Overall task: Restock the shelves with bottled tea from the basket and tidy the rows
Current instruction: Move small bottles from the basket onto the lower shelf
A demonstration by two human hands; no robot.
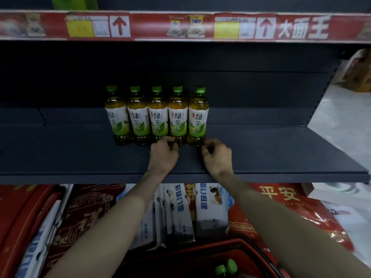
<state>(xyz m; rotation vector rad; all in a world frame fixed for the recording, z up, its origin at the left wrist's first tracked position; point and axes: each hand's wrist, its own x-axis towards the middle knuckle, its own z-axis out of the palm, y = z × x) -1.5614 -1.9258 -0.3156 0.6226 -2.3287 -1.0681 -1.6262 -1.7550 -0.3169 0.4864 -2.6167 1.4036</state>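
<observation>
Several green-tea bottles (157, 115) with green caps stand upright in one tight row on the dark shelf (80, 157), set back from its front edge. My left hand (163, 155) hovers just in front of the third and fourth bottles, its fingers curled against their bases and holding nothing. My right hand (217, 157) sits just right of the last bottle (197, 117), fingers curled near its base and also holding nothing. At the bottom the red basket (200, 247) shows two green bottle caps (225, 267).
The shelf is bare left and right of the row. A red price strip (180, 27) fronts the shelf above. Below the shelf stand red rolled mats (84, 217) and white-blue packages (180, 213). The shelf's right end meets an open aisle floor (341, 127).
</observation>
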